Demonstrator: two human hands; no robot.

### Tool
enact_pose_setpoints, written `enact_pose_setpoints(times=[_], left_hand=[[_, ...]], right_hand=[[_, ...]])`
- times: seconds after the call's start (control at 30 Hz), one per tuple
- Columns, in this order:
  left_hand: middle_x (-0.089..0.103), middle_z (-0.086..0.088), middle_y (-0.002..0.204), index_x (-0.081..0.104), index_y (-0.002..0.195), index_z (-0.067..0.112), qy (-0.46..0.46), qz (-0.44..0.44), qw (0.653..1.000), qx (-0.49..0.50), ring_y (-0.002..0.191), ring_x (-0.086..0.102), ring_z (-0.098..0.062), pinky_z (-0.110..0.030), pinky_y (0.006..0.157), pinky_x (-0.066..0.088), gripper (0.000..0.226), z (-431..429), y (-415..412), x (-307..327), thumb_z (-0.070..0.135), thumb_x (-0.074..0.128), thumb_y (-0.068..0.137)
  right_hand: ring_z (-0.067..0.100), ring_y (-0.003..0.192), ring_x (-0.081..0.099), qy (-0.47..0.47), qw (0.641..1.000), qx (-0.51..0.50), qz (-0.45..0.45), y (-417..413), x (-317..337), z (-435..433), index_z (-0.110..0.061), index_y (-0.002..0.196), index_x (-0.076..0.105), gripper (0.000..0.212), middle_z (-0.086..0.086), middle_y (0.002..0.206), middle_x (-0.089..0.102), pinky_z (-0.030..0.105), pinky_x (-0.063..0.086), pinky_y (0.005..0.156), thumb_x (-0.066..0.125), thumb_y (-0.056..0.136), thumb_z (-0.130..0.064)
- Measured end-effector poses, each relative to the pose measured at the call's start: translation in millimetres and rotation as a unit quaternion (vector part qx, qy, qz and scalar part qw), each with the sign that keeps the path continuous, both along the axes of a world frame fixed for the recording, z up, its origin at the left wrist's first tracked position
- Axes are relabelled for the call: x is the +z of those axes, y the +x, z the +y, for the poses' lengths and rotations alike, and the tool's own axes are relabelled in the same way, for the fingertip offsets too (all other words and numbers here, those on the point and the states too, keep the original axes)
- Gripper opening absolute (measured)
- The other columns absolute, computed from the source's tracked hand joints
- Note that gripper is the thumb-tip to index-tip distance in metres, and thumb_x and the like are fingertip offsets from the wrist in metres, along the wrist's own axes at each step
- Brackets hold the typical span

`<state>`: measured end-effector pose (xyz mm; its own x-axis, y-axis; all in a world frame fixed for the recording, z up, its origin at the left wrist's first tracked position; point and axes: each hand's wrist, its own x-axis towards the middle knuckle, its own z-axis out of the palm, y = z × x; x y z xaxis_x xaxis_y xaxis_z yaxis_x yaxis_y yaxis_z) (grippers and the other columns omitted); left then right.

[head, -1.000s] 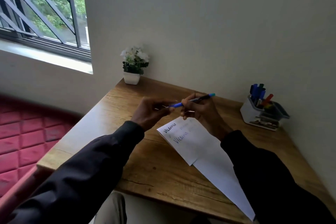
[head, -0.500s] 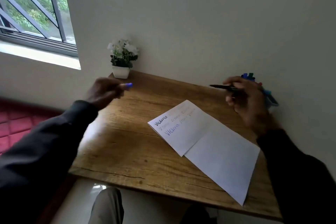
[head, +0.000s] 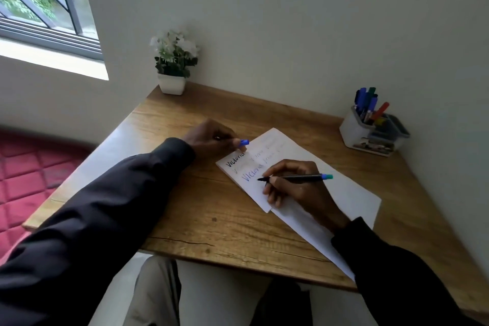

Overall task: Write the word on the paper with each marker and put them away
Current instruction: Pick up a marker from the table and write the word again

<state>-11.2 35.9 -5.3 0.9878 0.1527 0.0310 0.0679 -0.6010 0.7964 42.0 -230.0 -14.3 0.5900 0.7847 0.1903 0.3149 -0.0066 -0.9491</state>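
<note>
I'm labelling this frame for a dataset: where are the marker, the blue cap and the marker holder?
marker (head: 299, 178): head view, middle of its dark barrel.
blue cap (head: 244, 142): head view, the blue end that shows.
marker holder (head: 353, 131): head view, its white front wall.

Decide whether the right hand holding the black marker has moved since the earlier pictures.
Yes. The right hand left the white pen holder and now rests on the white paper, nearer the person.
</note>
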Motion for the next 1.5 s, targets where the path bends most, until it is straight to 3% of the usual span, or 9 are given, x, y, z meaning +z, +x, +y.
enact_pose_setpoints(times=[0.23, 0.4, 0.6, 0.87, 1.03, 1.3, 1.4, 1.5], left_hand=[[0.071, 0.017, 0.096, 0.075, 0.106, 0.024, 0.007, -0.017, 1.000, -0.025, 0.089, 0.068, -0.005, -0.025, 0.078, 0.059, 0.018, -0.8, -1.5, -0.5, 0.031, 0.067, 0.092], [0.073, 0.007, 0.109, 0.076, 0.112, 0.020, 0.018, -0.024, 0.999, -0.044, 0.094, 0.068, -0.007, -0.024, 0.080, 0.059, 0.024, 2.4, 0.6, -3.6, 0.028, 0.069, 0.090], [0.073, 0.004, 0.112, 0.075, 0.112, 0.021, 0.023, -0.025, 0.998, -0.055, 0.095, 0.069, -0.008, -0.023, 0.079, 0.060, 0.024, 2.9, 1.8, -6.5, 0.028, 0.069, 0.090], [0.069, 0.013, 0.105, 0.075, 0.113, 0.020, 0.021, -0.031, 0.997, -0.062, 0.091, 0.067, -0.001, -0.018, 0.078, 0.058, 0.024, 3.0, 1.0, -6.3, 0.025, 0.068, 0.091], [0.072, 0.007, 0.111, 0.074, 0.114, 0.020, 0.022, -0.023, 0.998, -0.063, 0.095, 0.069, -0.009, -0.022, 0.079, 0.060, 0.025, 3.7, 2.3, -7.0, 0.025, 0.068, 0.091], [0.072, 0.005, 0.114, 0.074, 0.113, 0.021, 0.015, -0.027, 0.998, -0.063, 0.097, 0.069, -0.008, -0.022, 0.080, 0.059, 0.023, 4.2, 2.3, -8.0, 0.024, 0.068, 0.091], [0.072, 0.005, 0.115, 0.075, 0.112, 0.021, 0.016, -0.030, 0.997, -0.067, 0.098, 0.069, -0.009, -0.022, 0.080, 0.059, 0.023, 4.0, 2.4, -8.2, 0.024, 0.068, 0.091], [0.071, 0.006, 0.116, 0.075, 0.112, 0.020, 0.020, -0.035, 0.997, -0.069, 0.093, 0.067, -0.003, -0.014, 0.074, 0.057, 0.022, 3.8, 2.1, -7.7, 0.022, 0.067, 0.091]], right_hand=[[0.033, 0.055, 0.067, 0.004, 0.998, -0.033, -0.049, -2.9, -11.4, 2.4, 0.008, 0.094, 0.069, 0.008, 0.020, 0.072, 0.071, 0.031, 0.057, 0.054, 0.068, 0.093, 0.000], [0.030, 0.053, 0.067, -0.001, 0.997, -0.030, -0.073, -2.0, -9.7, 4.8, 0.007, 0.091, 0.067, 0.012, 0.017, 0.070, 0.071, 0.028, 0.054, 0.051, 0.069, 0.092, -0.005], [0.027, 0.049, 0.066, -0.002, 0.994, -0.032, -0.102, -3.5, -9.7, 8.0, 0.007, 0.083, 0.067, 0.009, 0.014, 0.066, 0.070, 0.025, 0.053, 0.050, 0.069, 0.091, 0.006], [0.017, 0.050, 0.066, -0.013, 0.993, -0.029, -0.111, -3.2, -12.3, 10.0, 0.007, 0.084, 0.069, 0.007, 0.010, 0.066, 0.070, 0.017, 0.051, 0.052, 0.070, 0.091, 0.005], [0.015, 0.050, 0.067, -0.030, 0.992, -0.048, -0.116, -2.6, -11.0, 10.0, 0.006, 0.080, 0.068, 0.009, 0.007, 0.064, 0.069, 0.017, 0.049, 0.051, 0.071, 0.088, 0.006], [0.021, 0.046, 0.066, -0.034, 0.984, -0.086, -0.149, -0.3, -12.5, 8.3, 0.003, 0.073, 0.065, 0.027, 0.009, 0.059, 0.068, 0.029, 0.054, 0.048, 0.070, 0.079, -0.023], [0.020, 0.044, 0.065, -0.031, 0.988, -0.090, -0.120, -2.1, -12.5, 7.9, 0.006, 0.075, 0.065, 0.018, 0.012, 0.058, 0.067, 0.028, 0.053, 0.045, 0.073, 0.084, -0.007], [0.018, 0.043, 0.063, -0.022, 0.993, -0.088, -0.079, -5.2, -11.5, 8.3, 0.009, 0.078, 0.066, 0.012, 0.015, 0.059, 0.067, 0.020, 0.047, 0.043, 0.069, 0.090, 0.007]])
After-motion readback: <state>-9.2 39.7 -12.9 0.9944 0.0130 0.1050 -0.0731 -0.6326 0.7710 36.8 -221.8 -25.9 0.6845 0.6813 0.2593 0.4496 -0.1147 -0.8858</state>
